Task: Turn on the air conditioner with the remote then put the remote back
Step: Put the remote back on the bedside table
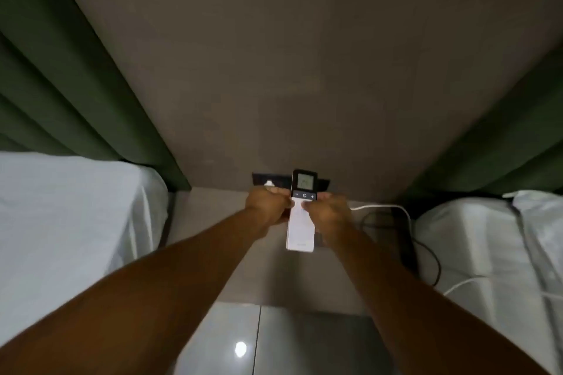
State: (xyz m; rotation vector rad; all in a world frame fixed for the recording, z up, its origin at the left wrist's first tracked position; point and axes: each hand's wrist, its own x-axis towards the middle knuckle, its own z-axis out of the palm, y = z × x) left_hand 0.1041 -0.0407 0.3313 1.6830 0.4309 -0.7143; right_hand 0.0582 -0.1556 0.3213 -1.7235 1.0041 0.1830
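both hands hold the remote (pixel 301 216) out in front, over the small tabletop (pixel 213 222) between two beds. the remote sits near the middle of the view, a bit toward 5 o'clock, with its screen end pointing to 12 o'clock, toward the wall (pixel 274 70). i think it is held up and aimed that way so the signal can go to the air conditioner, which is not in view. the screen is lit, and the power button sits in the dark strip just under it.

the left hand (pixel 268 207) wraps the remote's left edge at 9 o'clock. its grip is closed on the remote, with the thumb near the dark button strip. the right hand (pixel 327 215) holds the right edge at 3 o'clock, its grip also closed on the remote, with the thumb lying on the white part below the buttons. the picture is blurry here, so i cannot tell if a thumb is pressing anything.

behind the remote, a dark socket plate (pixel 271 181) is on the wall with a white plug in it. a white cable (pixel 380 207) runs off at 3 o'clock. the remote is not put back yet.
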